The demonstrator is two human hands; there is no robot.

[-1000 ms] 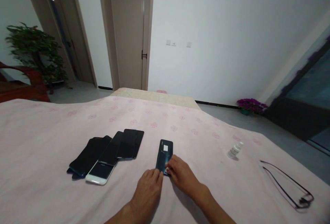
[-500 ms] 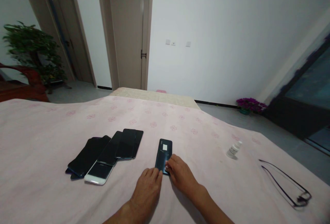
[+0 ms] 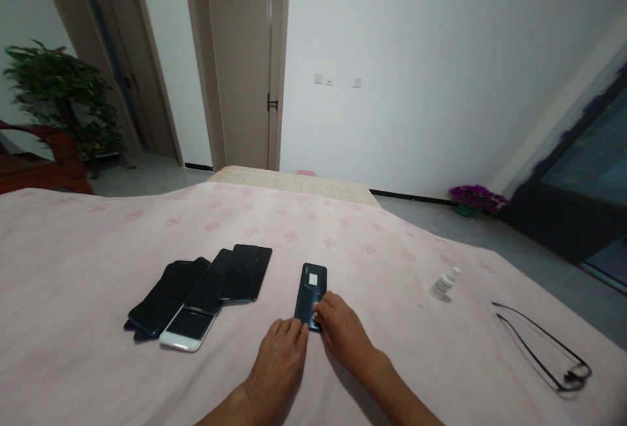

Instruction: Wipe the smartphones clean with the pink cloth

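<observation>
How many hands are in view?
2: the left hand touches the near left corner of the stickered smartphone; the right hand is at its near right side.

Cf. 1 s ago, our view is nudged a touch, mostly in the first half-sec: the phone (image 3: 311,290), phone pile (image 3: 196,289), bottle (image 3: 443,284) and specs (image 3: 572,378) each appear slightly farther L, and a bit higher, in frame. Our R hand's (image 3: 345,331) fingertips look a hair farther up the phone, approx., tho the diff. is v. small and we can't be sure.
</observation>
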